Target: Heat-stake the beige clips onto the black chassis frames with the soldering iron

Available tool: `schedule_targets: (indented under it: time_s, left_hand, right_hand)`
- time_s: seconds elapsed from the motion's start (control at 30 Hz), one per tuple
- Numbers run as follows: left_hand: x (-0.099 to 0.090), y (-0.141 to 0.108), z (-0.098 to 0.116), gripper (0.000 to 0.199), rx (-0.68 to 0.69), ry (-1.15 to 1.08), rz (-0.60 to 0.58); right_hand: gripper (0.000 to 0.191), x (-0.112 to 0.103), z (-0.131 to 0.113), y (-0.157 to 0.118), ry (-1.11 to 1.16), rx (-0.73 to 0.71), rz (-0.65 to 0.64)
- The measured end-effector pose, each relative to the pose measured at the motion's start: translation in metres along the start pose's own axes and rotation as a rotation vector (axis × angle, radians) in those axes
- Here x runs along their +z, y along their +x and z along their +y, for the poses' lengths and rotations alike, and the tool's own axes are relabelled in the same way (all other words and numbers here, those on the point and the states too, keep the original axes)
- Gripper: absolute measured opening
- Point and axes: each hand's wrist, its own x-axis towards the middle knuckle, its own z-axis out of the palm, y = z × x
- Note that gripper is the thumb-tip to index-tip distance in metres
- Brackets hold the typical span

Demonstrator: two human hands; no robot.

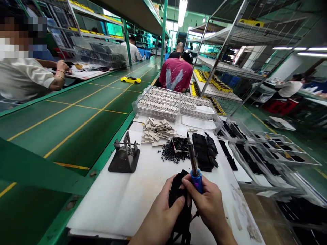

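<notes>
Left hand (158, 216) and right hand (211, 207) work at the near edge of a white bench (109, 207), fingers clamped respectively on a black plastic part (180, 194) and a blue-handled soldering iron (196, 178); a dark metal iron stand (125, 156) sits near the left edge.

Likely an electronics factory: green conveyor (76, 132)

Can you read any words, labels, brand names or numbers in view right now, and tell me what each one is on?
No legible words, numbers or brand names show. The pink mark on the blue grip of the soldering iron is too small and blurred to read.
</notes>
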Motion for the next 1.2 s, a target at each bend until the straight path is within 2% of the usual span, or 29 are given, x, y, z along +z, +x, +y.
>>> schedule_targets:
  time_s: [0.1, 0.2, 0.37, 0.6, 0.8, 1.0, 1.1, 1.2]
  left_hand:
    - [0.001, -0.009, 0.001, 0.046, 0.022, 0.146, 0.039]
    - [0.002, -0.015, 0.003, 0.042, 0.027, 0.187, 0.048]
    - [0.003, -0.019, 0.009, 0.043, 0.007, 0.213, 0.040]
    - [0.003, -0.023, 0.008, 0.041, 0.018, 0.149, 0.048]
    - [0.003, -0.024, 0.006, 0.040, -0.006, 0.271, 0.027]
    - [0.001, -0.024, 0.004, 0.046, -0.005, 0.335, 0.063]
    - [0.002, -0.022, 0.005, 0.051, 0.011, 0.336, 0.057]
    - [0.003, -0.018, 0.007, 0.050, 0.053, 0.325, 0.046]
  right_hand:
    - [0.027, 0.005, 0.010, -0.004, -0.107, -0.123, 0.086]
    - [0.021, 0.007, 0.018, -0.009, -0.167, -0.246, 0.181]
    - [0.019, 0.010, 0.024, -0.014, -0.172, -0.299, 0.249]
    - [0.022, 0.009, 0.029, -0.016, -0.209, -0.305, 0.262]
    - [0.021, 0.011, 0.031, -0.017, -0.246, -0.353, 0.281]
    - [0.012, 0.007, 0.038, -0.015, -0.426, -0.542, 0.237]
    - [0.013, 0.002, 0.042, -0.011, -0.519, -0.643, 0.218]
    - [0.015, -0.001, 0.044, -0.004, -0.547, -0.677, 0.198]
